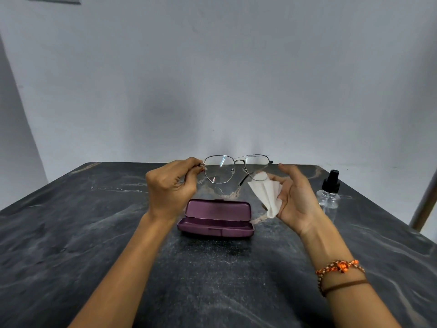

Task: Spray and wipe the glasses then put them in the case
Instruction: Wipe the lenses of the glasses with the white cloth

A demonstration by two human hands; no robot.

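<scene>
Thin metal-framed glasses hang in the air above the table, temples unfolded. My left hand pinches them at the left hinge. My right hand holds a crumpled white cloth against its palm and thumb, with the cloth's tip touching the right lens. The purple glasses case lies open and empty on the table below both hands. A small clear spray bottle with a black nozzle stands to the right of my right hand.
A dark marbled table fills the lower view and ends at a pale wall. A slanted pole rises at the table's right edge. Bracelets circle my right wrist.
</scene>
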